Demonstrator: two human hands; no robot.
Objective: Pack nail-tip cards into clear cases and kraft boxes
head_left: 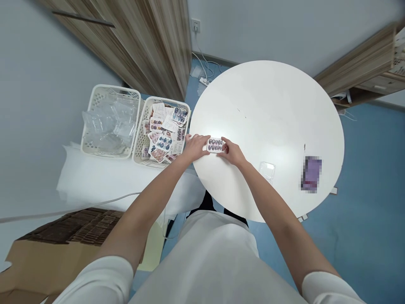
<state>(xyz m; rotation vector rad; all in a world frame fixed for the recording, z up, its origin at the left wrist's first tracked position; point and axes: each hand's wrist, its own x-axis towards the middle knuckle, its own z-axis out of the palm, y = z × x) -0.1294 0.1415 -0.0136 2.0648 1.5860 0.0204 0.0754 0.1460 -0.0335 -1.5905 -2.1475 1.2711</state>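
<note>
Card (215, 145) between left hand (196, 147) and right hand (233, 153)

The shirt (218, 257) was white, shading to pale grey across its loose, softly creased front. Its left sleeve (103, 276) and right sleeve (325, 287) were short and white too, wide at the ends, the left one visibly wrinkled. Both stopped above the elbows (287, 230), leaving the slim forearms (265, 192) bare. Below the rounded hem (218, 214), black legwear (207, 202) showed in two narrow patches.

L hand (196, 147), R hand (233, 152) both pinching.
</note>
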